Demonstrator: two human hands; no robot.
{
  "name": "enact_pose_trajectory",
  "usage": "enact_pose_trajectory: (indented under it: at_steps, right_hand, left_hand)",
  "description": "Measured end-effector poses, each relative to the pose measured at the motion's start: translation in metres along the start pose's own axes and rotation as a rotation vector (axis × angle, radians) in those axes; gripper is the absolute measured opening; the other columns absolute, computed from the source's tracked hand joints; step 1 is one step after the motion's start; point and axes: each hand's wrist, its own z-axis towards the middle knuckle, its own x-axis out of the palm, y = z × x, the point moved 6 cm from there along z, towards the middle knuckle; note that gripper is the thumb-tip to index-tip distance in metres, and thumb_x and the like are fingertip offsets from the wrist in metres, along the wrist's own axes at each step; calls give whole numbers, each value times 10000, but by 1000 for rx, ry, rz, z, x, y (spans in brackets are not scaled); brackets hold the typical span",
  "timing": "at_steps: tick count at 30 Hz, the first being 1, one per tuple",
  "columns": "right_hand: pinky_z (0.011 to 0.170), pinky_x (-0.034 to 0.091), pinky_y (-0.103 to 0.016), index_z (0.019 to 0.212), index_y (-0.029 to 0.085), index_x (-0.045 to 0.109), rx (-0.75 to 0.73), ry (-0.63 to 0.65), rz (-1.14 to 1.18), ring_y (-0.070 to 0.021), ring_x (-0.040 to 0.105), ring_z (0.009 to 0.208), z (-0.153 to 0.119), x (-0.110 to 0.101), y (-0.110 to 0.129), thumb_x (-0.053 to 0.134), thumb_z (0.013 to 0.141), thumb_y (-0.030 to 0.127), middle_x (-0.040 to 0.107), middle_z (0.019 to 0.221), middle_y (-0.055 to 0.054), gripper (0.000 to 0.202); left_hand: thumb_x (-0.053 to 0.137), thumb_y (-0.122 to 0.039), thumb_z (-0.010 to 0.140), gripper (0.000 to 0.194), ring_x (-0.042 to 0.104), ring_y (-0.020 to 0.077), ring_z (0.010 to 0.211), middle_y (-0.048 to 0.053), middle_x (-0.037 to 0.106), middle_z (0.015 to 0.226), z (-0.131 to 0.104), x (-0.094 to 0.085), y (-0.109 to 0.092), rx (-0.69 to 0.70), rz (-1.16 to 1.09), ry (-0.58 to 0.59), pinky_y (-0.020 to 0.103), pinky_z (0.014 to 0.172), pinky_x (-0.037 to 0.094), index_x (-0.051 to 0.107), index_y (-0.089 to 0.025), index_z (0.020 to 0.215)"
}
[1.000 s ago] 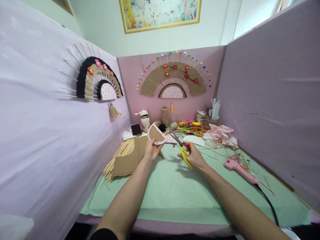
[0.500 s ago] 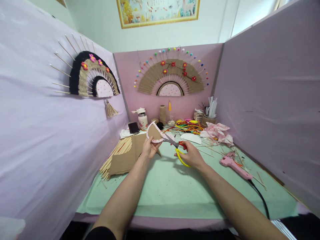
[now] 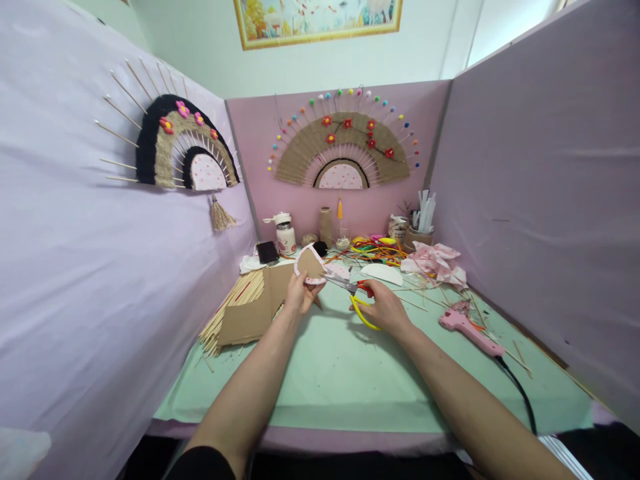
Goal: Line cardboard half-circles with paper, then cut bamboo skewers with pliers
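Between thumb and fingers, my left hand [image 3: 301, 293] pinches a half-round cardboard piece [image 3: 310, 264] whose rim is wrapped in pale pink patterned covering. My right hand [image 3: 385, 308] has its fingers through the handles of a pair of scissors [image 3: 353, 289], one red and one yellow. The blades point left and their tips reach the lower right edge of the cardboard piece. Whether they touch its covering I cannot tell. Just behind the blades lies a pink patterned half-round piece [image 3: 339, 270], partly hidden.
Left lie cut cardboard [image 3: 245, 324] and many thin sticks [image 3: 213, 333]. At right rests a pink glue gun [image 3: 473, 333] with a black cord. Behind are a white half-round [image 3: 383, 274], crumpled pink cloth [image 3: 436, 264], coloured stems [image 3: 380, 251] and a bottle [image 3: 285, 237]. Decorated fans [image 3: 345, 147] hang on the partitions.
The scissor blades have drawn closer together near the edge of the cardboard piece. Both hands stay almost in place, and the view has shifted slightly.
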Motion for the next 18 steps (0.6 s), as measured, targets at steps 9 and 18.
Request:
enact_pose_trajectory:
  at_steps: [9,18]
  right_hand:
    - [562,315,-258,952,220,620,29,23,-26,-173,544,670,-1,-1,-1,631,692,479,638,794,-25,367]
    - [534,285,-252,795,220,562,44,64,-53,-156,504,608,0,-2,-1,647,676,514,619,728,-10,328]
  left_hand:
    - [574,-162,819,230,674,165,723,40,678,839,0,-2,1,-17,-1,-53,412,756,561,536,-219,1039]
    - [516,-147,843,231,675,164,702,40,677,820,1,-3,1,-15,40,-50,408,754,564,525,-216,1063]
